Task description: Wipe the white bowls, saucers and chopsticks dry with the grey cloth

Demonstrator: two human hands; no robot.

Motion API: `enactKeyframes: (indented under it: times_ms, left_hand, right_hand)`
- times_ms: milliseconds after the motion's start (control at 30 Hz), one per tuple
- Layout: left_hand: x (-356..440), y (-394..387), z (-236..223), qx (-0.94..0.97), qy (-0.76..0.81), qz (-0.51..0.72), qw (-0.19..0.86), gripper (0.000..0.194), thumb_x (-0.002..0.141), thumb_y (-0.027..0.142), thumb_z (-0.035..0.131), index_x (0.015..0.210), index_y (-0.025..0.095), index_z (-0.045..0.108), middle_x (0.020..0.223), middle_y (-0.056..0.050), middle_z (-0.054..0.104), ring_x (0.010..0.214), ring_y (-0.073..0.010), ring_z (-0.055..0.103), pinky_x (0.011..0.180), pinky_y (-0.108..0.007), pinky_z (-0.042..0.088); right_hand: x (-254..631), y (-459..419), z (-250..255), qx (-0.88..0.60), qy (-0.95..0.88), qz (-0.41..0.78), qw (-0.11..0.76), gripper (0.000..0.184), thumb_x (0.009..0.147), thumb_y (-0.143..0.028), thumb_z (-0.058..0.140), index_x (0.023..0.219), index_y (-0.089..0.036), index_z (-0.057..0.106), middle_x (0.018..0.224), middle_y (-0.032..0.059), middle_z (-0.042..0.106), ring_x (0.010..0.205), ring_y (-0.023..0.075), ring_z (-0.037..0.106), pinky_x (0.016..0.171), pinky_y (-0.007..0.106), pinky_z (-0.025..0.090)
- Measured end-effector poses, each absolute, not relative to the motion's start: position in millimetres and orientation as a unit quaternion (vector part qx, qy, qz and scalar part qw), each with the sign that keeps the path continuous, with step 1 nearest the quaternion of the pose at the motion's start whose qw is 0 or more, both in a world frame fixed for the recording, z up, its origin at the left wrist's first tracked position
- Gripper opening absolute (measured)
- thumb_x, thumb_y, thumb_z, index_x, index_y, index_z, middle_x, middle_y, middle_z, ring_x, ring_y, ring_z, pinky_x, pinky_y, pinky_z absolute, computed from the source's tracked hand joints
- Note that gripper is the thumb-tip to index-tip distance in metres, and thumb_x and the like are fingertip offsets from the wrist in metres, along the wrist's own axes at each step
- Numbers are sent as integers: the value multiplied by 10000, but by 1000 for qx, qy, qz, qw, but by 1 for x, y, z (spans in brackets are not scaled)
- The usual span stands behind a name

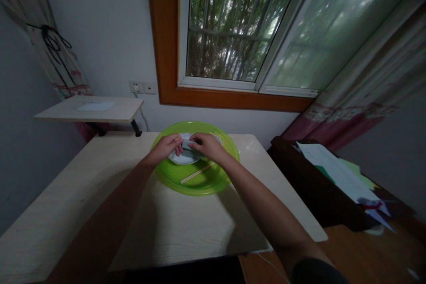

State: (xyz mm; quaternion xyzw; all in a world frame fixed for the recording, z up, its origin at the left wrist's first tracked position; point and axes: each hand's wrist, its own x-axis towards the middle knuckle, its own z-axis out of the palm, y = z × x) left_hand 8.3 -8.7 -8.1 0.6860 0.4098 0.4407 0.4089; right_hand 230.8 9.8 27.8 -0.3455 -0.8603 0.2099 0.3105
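Observation:
A round, bright green tray (203, 190) lies on the table, with a white plate (186, 159) on its far half. Over the plate, both hands pinch a small pale grey item (188, 143) whose kind I cannot make out. My left hand (167, 145) has its closed fingertips at the item's left end. At the right end, my right hand (208, 145) grips it between thumb and fingers. A pair of light wooden chopsticks (197, 173) rests on the tray in front of the plate, slanting up to the right, the far ends partly under my right wrist.
The pale wooden table (186, 226) has a small raised shelf (89, 108) at its back left, with a paper on it. Behind are a wall socket (142, 87) and a window. A dark brown cabinet (309, 186) holding papers (336, 173) stands to the right.

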Motion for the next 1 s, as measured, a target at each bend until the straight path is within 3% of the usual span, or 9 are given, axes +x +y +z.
enactKeyframes:
  times_ms: [233,400,667,1000]
  left_hand:
    - [10,-10,-6,681,412,415,441,391,871,545,626,786,165,601,661,-48,707,497,-147,626,504,-243,417]
    - [5,-7,-7,623,402,476,474,338,852,493,648,780,168,587,626,-53,696,473,-139,602,471,-229,355]
    - [-5,0,-9,472,412,605,492,223,785,351,708,742,164,595,593,-22,659,463,-107,555,462,-208,365]
    - [0,-6,-6,517,391,555,521,309,793,418,743,795,170,559,678,-51,719,511,-133,635,471,-212,370]
  right_hand:
    - [220,3,30,-340,-846,238,335,103,862,-182,711,963,-160,721,918,44,754,824,163,660,750,249,446]
    - [231,8,26,-357,-843,232,329,115,861,-225,723,957,-162,720,903,41,750,796,161,648,724,250,434]
    - [282,19,17,-394,-813,289,318,175,822,-296,728,943,-170,723,890,43,729,807,178,645,723,270,455]
    - [265,17,23,-379,-830,279,300,143,815,-259,732,921,-163,728,852,29,716,767,157,633,700,250,440]
